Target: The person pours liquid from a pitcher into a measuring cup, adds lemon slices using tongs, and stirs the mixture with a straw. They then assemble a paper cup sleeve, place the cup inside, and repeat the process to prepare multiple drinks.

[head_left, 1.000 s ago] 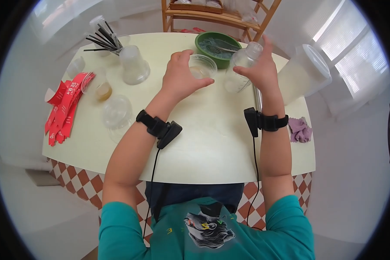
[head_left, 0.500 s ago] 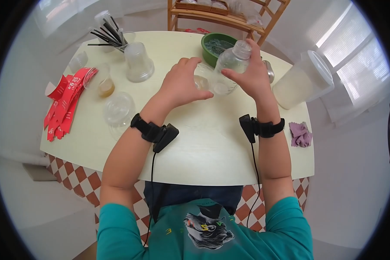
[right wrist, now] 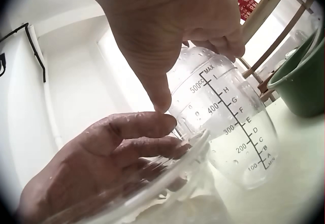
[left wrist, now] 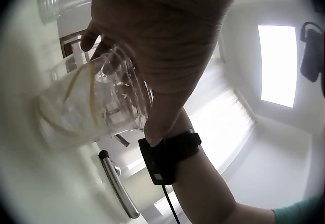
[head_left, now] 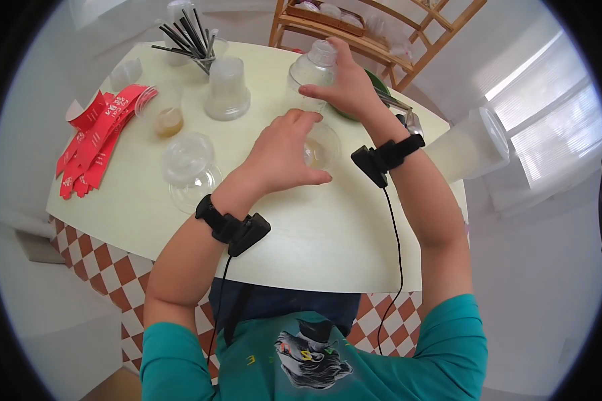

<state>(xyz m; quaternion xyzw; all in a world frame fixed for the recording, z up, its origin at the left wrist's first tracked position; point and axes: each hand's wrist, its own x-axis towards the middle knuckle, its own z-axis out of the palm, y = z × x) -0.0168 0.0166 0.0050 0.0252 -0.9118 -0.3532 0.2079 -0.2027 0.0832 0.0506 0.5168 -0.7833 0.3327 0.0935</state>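
My left hand (head_left: 281, 150) curls its thumb and fingers round the rim of a clear plastic cup (head_left: 324, 148) at mid-table. Inside that cup (left wrist: 71, 104), pale yellow strips show in the left wrist view. Beyond it, my right hand (head_left: 349, 85) grips a clear shaker (head_left: 304, 72) near its neck, thumb on the near side. Black measuring marks up to 500cc run down the shaker (right wrist: 231, 114), and drops cling to its wall. The shaker leans, with its base close over the tabletop. In the right wrist view, the left fingers (right wrist: 147, 125) appear right beside it.
To the left are red printed paper strips (head_left: 100, 144), a cup with amber liquid (head_left: 169, 122), clear lids (head_left: 188, 155), upturned cups (head_left: 227, 90) and black straws (head_left: 192, 37). A green bowl (head_left: 379, 83) and a tall pitcher (head_left: 471, 144) stand right. A wooden rack (head_left: 374, 47) is behind.
My right hand has carried the shaker leftward, from the right of the cup to behind it. The left hand remains round the cup, and the head view has turned slightly.
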